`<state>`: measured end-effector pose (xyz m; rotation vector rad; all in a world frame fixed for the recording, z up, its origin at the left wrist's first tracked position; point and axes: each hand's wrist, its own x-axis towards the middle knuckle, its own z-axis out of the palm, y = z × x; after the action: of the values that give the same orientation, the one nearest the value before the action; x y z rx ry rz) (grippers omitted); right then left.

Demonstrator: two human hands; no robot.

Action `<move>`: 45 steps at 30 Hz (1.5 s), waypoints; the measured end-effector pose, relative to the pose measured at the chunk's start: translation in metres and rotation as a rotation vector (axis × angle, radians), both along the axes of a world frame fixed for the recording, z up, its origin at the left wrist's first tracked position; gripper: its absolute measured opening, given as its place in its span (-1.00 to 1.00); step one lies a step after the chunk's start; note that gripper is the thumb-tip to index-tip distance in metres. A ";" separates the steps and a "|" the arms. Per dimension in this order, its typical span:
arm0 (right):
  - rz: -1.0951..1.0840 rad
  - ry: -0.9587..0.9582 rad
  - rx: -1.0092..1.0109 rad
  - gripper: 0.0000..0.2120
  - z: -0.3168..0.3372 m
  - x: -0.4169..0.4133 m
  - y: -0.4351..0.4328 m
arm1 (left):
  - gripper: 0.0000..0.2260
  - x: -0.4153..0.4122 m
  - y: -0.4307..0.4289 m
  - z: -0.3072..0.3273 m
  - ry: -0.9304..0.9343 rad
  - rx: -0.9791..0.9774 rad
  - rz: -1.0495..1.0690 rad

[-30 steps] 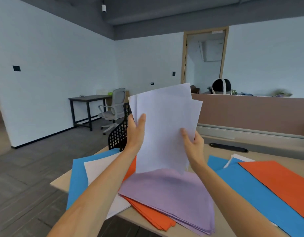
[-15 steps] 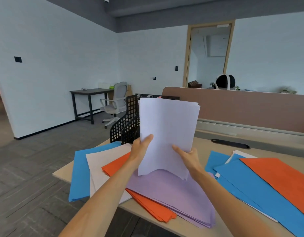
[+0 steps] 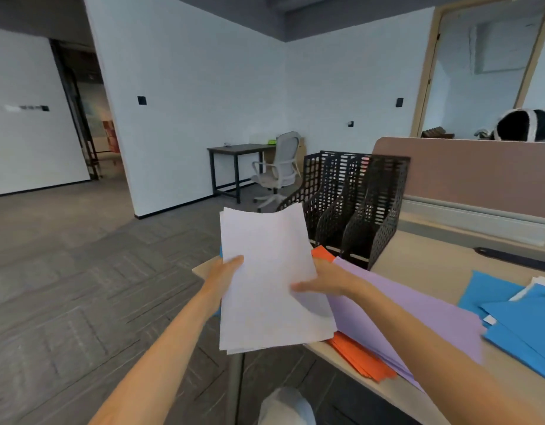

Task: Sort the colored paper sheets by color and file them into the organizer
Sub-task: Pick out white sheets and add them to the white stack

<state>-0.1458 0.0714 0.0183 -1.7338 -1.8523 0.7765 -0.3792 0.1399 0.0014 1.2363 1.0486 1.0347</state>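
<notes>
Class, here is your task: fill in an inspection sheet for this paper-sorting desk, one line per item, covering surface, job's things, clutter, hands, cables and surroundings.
Surface: tan desk, partly covered by loose sheets.
Job's things: white sheets held up off the desk; purple stack lying over orange sheets; blue sheets at the right; black mesh organizer upright at the desk's back, no paper showing in its slots.
Clutter: dark oblong plate on the desk near the partition.
Hands: left hand grips the white sheets' left edge; right hand holds their right edge.
Cables: nothing seen.
Surroundings: brown partition, grey office chair, small dark table, grey floor.
</notes>
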 end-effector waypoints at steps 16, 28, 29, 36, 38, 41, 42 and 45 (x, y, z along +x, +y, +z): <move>0.099 -0.620 -0.247 -0.01 -0.004 -0.012 -0.032 | -0.86 -0.066 -0.012 -0.037 0.001 -0.046 0.185; -0.094 -0.795 -0.024 -0.47 -0.006 -0.025 -0.038 | -0.84 -0.093 -0.019 -0.035 -0.037 -0.046 0.208; -0.136 -0.802 -0.004 -0.56 0.002 -0.021 -0.038 | -0.84 -0.093 -0.019 -0.035 -0.039 -0.047 0.203; -0.320 -0.661 0.017 -0.77 0.045 0.005 -0.040 | -0.84 -0.049 -0.014 -0.017 -0.003 -0.040 0.110; -0.332 -0.641 0.015 -0.70 0.049 0.009 -0.042 | -0.82 -0.027 -0.010 -0.018 0.046 -0.046 0.075; -0.329 -0.625 0.013 -0.57 0.048 0.013 -0.044 | -0.84 0.006 0.001 -0.024 0.110 -0.074 0.068; -0.324 -0.621 0.010 -0.56 0.047 0.015 -0.044 | -0.84 0.017 0.006 -0.026 0.153 -0.071 0.080; -0.300 -0.621 0.018 -0.55 0.043 0.013 -0.041 | -0.83 0.044 0.020 -0.029 0.310 -0.031 0.150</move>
<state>-0.1329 0.0302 0.0616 -2.3511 -1.8686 0.0985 -0.3348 0.1594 -0.0274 1.3360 1.4091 0.9531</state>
